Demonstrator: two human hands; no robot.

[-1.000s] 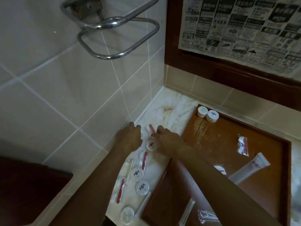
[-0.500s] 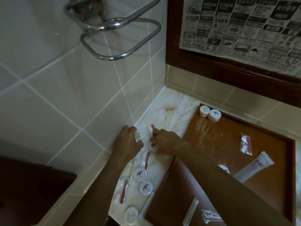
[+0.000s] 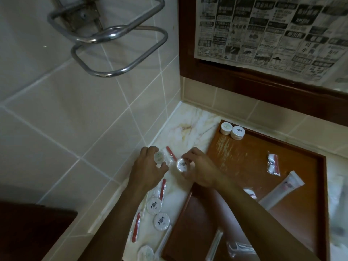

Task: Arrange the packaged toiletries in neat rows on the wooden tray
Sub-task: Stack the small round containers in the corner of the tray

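White round soap packets, one pinched in each of the hands, left (image 3: 150, 166) on packet (image 3: 159, 157), right (image 3: 199, 169) on packet (image 3: 182, 164), above the desk (image 3: 190, 127) left of wooden tray (image 3: 244, 162): best set down beside the paired packets (image 3: 232, 130) at the tray's far-left corner, extending that row

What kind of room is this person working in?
Most likely a hotel bathroom: tiled walls, a chrome towel rack, a marble counter, and small wrapped guest soaps on a wooden tray.
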